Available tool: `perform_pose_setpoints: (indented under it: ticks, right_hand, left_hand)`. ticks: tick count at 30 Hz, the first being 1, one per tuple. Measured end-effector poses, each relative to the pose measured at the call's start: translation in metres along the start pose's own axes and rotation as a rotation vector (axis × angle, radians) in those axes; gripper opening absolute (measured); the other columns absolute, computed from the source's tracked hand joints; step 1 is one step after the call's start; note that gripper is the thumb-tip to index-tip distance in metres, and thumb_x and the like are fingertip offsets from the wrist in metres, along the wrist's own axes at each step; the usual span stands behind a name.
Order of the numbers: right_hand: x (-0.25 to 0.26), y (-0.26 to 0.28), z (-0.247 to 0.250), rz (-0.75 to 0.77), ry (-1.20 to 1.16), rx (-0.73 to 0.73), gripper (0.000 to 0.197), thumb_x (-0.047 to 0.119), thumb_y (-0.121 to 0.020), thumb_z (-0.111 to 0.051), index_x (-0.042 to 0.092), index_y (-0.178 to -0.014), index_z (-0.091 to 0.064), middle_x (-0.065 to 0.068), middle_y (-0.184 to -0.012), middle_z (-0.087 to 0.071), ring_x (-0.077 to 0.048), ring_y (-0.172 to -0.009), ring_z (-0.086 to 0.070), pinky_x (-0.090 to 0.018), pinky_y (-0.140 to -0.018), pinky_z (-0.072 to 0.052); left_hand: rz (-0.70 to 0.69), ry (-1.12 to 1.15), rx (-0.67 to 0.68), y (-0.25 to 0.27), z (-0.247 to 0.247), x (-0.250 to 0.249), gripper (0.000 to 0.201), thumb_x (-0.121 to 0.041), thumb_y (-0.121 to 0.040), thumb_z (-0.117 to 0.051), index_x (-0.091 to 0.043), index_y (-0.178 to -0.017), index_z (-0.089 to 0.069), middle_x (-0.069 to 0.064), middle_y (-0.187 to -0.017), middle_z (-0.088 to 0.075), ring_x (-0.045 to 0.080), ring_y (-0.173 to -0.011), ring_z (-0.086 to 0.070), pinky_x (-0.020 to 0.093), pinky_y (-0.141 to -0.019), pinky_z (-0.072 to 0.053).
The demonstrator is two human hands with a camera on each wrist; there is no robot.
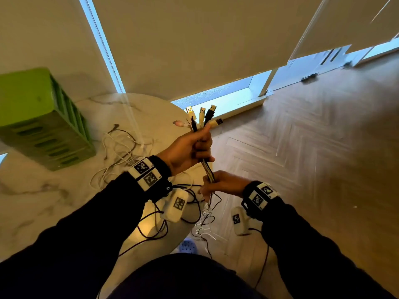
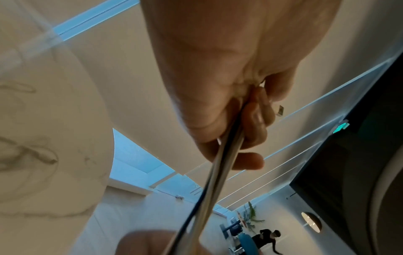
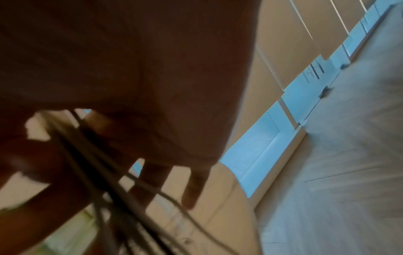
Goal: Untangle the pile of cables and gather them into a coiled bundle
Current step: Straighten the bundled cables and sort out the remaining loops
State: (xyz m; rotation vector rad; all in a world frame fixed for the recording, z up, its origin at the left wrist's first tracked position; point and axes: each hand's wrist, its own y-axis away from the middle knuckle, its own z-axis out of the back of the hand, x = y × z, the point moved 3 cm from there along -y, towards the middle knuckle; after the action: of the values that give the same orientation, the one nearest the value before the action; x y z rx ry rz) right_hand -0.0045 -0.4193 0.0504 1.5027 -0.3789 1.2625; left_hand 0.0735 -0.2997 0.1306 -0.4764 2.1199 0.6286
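Note:
My left hand (image 1: 194, 147) grips a bunch of black and white cables (image 1: 208, 171) just below their USB plugs (image 1: 203, 115), which fan out above the fist. A little lower, my right hand (image 1: 220, 184) is curled round the same bunch. In the left wrist view the cables (image 2: 218, 172) run taut out of my curled fingers (image 2: 250, 120). The right wrist view is blurred; the cables (image 3: 104, 163) pass under my palm beside loosely bent fingers (image 3: 194, 189). Loose cable tails (image 1: 205, 221) hang below my right hand, and more cable loops (image 1: 121, 152) lie on the marble table (image 1: 43, 201).
A green slotted box (image 1: 41, 117) stands at the table's far left. A small pink thing (image 1: 178, 123) lies near the table's far edge. Wooden floor (image 1: 313, 147) spreads to the right, with roller blinds (image 1: 194, 39) and low windows behind. A blue slipper (image 1: 187, 247) shows below the table.

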Motion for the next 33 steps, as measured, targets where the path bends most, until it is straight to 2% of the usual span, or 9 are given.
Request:
perform_pose_setpoints:
  ticks: [5, 8, 10, 12, 19, 24, 29, 31, 33]
  right_hand:
    - [-0.061, -0.014, 0.024, -0.356, 0.526, 0.19, 0.029, 0.032, -0.096, -0.064, 0.02, -0.07, -0.067, -0.013, -0.096, -0.076, -0.005, -0.072, -0.061, -0.028, -0.088, -0.047]
    - [-0.082, -0.006, 0.056, -0.424, 0.57, -0.248, 0.04, 0.05, -0.097, -0.055, 0.021, -0.07, -0.063, -0.004, -0.081, -0.075, -0.014, -0.071, -0.066, -0.032, -0.081, -0.051]
    - [-0.081, 0.001, 0.072, -0.301, 0.669, -0.626, 0.042, 0.05, -0.1, -0.047, 0.021, -0.072, -0.056, -0.009, -0.079, -0.073, -0.03, -0.077, -0.069, -0.036, -0.072, -0.051]
    - [-0.079, 0.001, 0.066, -0.16, 0.739, -0.784, 0.031, 0.044, -0.102, -0.045, 0.017, -0.088, -0.053, -0.01, -0.078, -0.067, -0.038, -0.078, -0.067, -0.038, -0.067, -0.049]
    - [-0.056, -0.03, -0.052, -0.045, 0.912, -0.063, 0.055, 0.043, -0.094, -0.054, 0.018, -0.136, -0.028, -0.016, -0.114, -0.065, -0.039, -0.097, -0.067, -0.043, -0.078, -0.053]
    - [-0.033, -0.04, -0.108, -0.144, 0.759, 0.18, 0.079, 0.066, -0.089, -0.053, 0.015, -0.145, -0.031, -0.013, -0.137, -0.054, -0.033, -0.119, -0.056, -0.041, -0.098, -0.045]
    - [-0.023, -0.055, -0.105, -0.248, 0.331, 0.281, 0.082, 0.069, -0.098, -0.022, 0.003, -0.138, -0.049, -0.023, -0.131, -0.059, -0.036, -0.119, -0.058, -0.054, -0.11, -0.04]
    - [-0.014, -0.062, -0.089, -0.291, 0.31, 0.211, 0.089, 0.076, -0.093, -0.014, 0.01, -0.133, -0.058, -0.013, -0.13, -0.061, -0.029, -0.119, -0.056, -0.047, -0.113, -0.037]
    - [-0.005, -0.074, -0.076, -0.246, 0.227, 0.109, 0.083, 0.075, -0.094, -0.017, 0.013, -0.123, -0.066, -0.008, -0.121, -0.065, -0.021, -0.107, -0.06, -0.033, -0.099, -0.045]
  left_hand:
    - [-0.077, -0.002, -0.033, 0.012, 0.019, -0.017, 0.025, -0.029, -0.098, -0.05, -0.024, -0.077, -0.038, -0.004, -0.064, -0.02, 0.012, -0.053, -0.019, 0.03, -0.066, -0.042]
    - [-0.185, 0.075, -0.142, 0.019, 0.043, -0.038, 0.026, -0.023, -0.102, -0.048, -0.023, -0.077, -0.04, -0.007, -0.061, -0.029, 0.01, -0.052, -0.027, 0.03, -0.068, -0.045]
    - [-0.263, 0.113, -0.234, 0.024, 0.06, -0.051, 0.029, -0.02, -0.102, -0.048, -0.021, -0.075, -0.037, -0.006, -0.063, -0.034, 0.011, -0.055, -0.035, 0.032, -0.075, -0.049]
    - [-0.339, 0.152, -0.309, 0.027, 0.072, -0.06, 0.03, -0.019, -0.1, -0.052, -0.021, -0.075, -0.035, -0.005, -0.065, -0.038, 0.012, -0.058, -0.04, 0.032, -0.077, -0.049]
    - [-0.54, 0.075, -0.695, 0.033, 0.088, -0.059, 0.021, -0.016, -0.098, -0.059, -0.031, -0.105, -0.045, -0.009, -0.087, -0.039, 0.005, -0.063, -0.035, 0.02, -0.061, -0.033]
    - [-0.5, 0.037, -0.77, 0.045, 0.101, -0.045, 0.025, -0.015, -0.104, -0.051, -0.025, -0.09, -0.034, -0.01, -0.069, -0.039, 0.007, -0.056, -0.032, 0.022, -0.053, -0.029]
    - [-0.387, -0.033, -0.696, 0.083, 0.118, -0.043, 0.038, -0.023, -0.102, -0.057, -0.027, -0.073, -0.033, -0.007, -0.064, -0.029, 0.008, -0.05, -0.028, 0.021, -0.042, -0.026]
    - [-0.375, -0.038, -0.662, 0.099, 0.126, -0.04, 0.04, -0.023, -0.102, -0.057, -0.027, -0.072, -0.032, -0.004, -0.067, -0.021, 0.008, -0.049, -0.02, 0.02, -0.041, -0.02]
    - [-0.363, -0.057, -0.676, 0.116, 0.132, -0.035, 0.04, -0.026, -0.101, -0.057, -0.028, -0.07, -0.034, -0.002, -0.069, -0.017, 0.008, -0.048, -0.017, 0.019, -0.041, -0.019]
